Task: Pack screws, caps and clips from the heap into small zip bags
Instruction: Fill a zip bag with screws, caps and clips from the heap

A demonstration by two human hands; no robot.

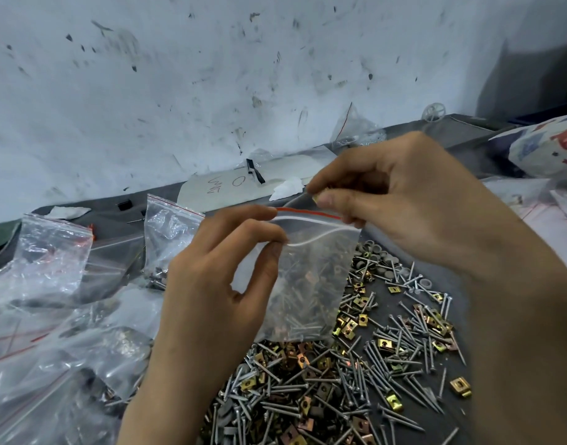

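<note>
A: Where does the zip bag (311,271) hang relative to the hands?
B: Between them, above the heap (340,380). Its mouth runs left to right and gapes upward. The left hand (211,284) pinches the near lip at the left end.
A: And the right hand (404,200)?
B: Thumb and forefinger pinch a clip (315,198) just above the mouth's right end. The lower fingers appear to hold that corner. The drop looks short, with nothing between clip and mouth.

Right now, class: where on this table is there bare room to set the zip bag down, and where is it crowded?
Bare table shows between the left standing bag and the standing bag with screws; a strip lies before the paper sheet. Crowded: the screw and clip heap, and the pile of bags front left.
</note>
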